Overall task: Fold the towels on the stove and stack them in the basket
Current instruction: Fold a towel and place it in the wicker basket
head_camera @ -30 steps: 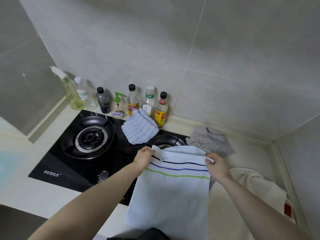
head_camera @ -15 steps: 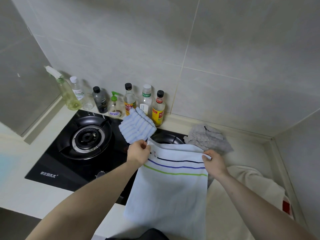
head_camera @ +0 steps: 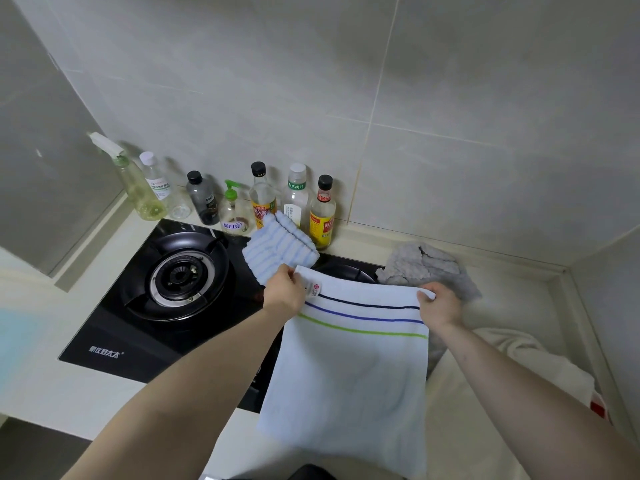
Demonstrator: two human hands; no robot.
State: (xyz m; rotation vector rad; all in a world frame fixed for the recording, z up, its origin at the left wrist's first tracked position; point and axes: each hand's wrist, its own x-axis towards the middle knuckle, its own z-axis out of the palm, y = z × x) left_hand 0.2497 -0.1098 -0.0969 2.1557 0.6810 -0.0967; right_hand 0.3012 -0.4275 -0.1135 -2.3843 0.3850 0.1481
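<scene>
A pale blue towel (head_camera: pixel 349 375) with dark, blue and green stripes near its top hangs in front of me over the right half of the black gas stove (head_camera: pixel 145 327). My left hand (head_camera: pixel 284 294) pinches its top left corner, and my right hand (head_camera: pixel 440 304) pinches its top right corner. A blue-and-white striped cloth (head_camera: pixel 280 249) lies folded at the back of the stove between the burners. Behind my right hand a grey cloth (head_camera: pixel 426 266) sits crumpled. A cream towel (head_camera: pixel 512 362) lies on the counter at right. No basket is in view.
Several bottles (head_camera: pixel 263 199) and a spray bottle (head_camera: pixel 135 188) line the tiled wall behind the stove. The left burner (head_camera: pixel 178 275) is bare. The counter ends at a wall corner on the right (head_camera: pixel 568 271).
Both hands carried the striped towel's top edge a little farther back over the stove. The top edge is now pulled straighter between the hands.
</scene>
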